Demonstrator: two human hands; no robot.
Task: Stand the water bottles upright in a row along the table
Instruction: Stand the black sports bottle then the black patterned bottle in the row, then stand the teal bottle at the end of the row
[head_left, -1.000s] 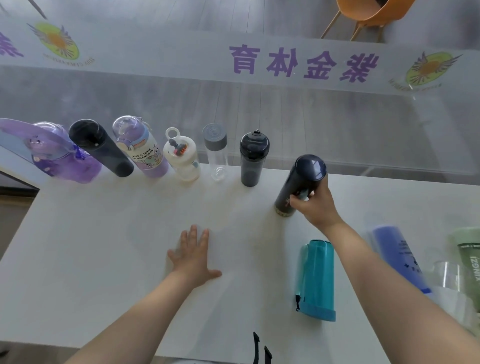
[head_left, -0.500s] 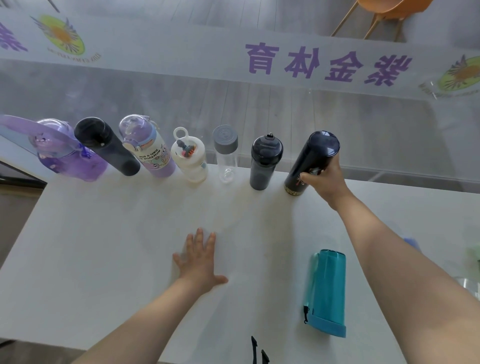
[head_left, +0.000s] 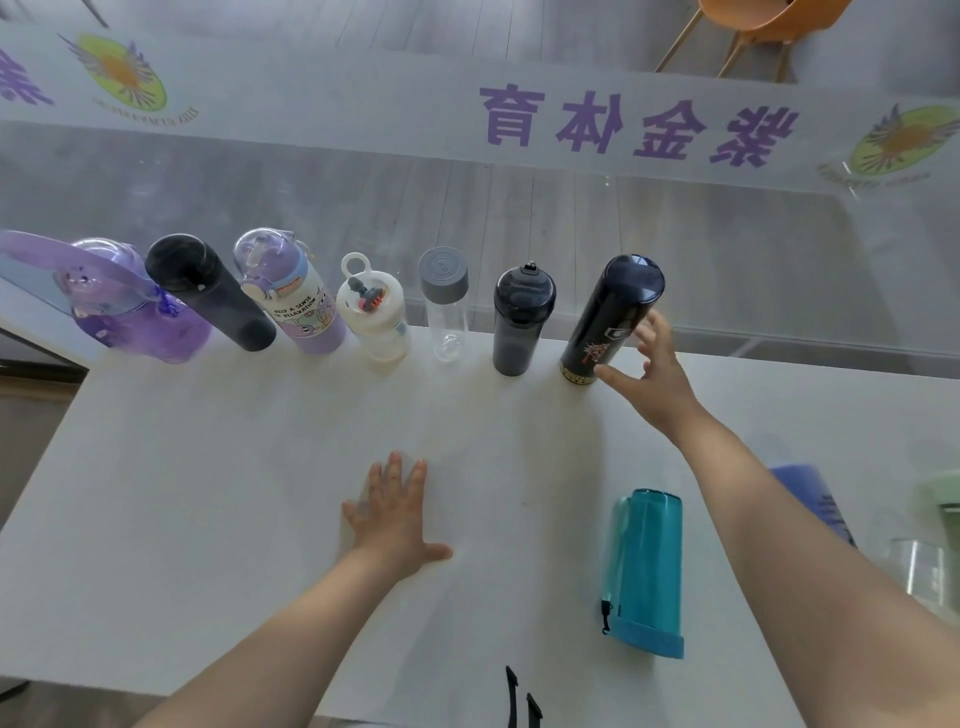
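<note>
Standing along the far edge of the counter (head_left: 208, 493) are seven bottles, side by side from left to right: a purple bottle with a wide flap lid (head_left: 130, 312), a black flask (head_left: 208, 293), a lilac cartoon bottle (head_left: 293, 301), a small white bottle with a ring handle (head_left: 375, 317), a clear bottle with a grey cap (head_left: 445, 306), a smoky dark bottle (head_left: 519, 322), and a navy flask (head_left: 613, 317) at the right end. All seven have bases on the counter and caps up; the apparent fanning outward is probably the wide lens rather than real tilt.

The right hand (head_left: 649, 374) is spread beside the navy flask, thumb near its base and fingers by its side, gripping nothing; whether a fingertip touches the flask is hard to say. The left hand (head_left: 392, 519) lies flat with fingers spread on the bare counter, well apart from every bottle.

Work is left. A teal bottle (head_left: 644, 566) lies on its side near the front right, its long axis running roughly front to back, with the darker blue cap end toward the person and the base toward the row. At the right edge, blurred, are a blue bottle (head_left: 810, 499), something pale green (head_left: 940, 509) and a clear item (head_left: 919, 571), apparently not upright in the row. I judge the task a little over halfway, with the teal bottle the likely next pick.
</note>
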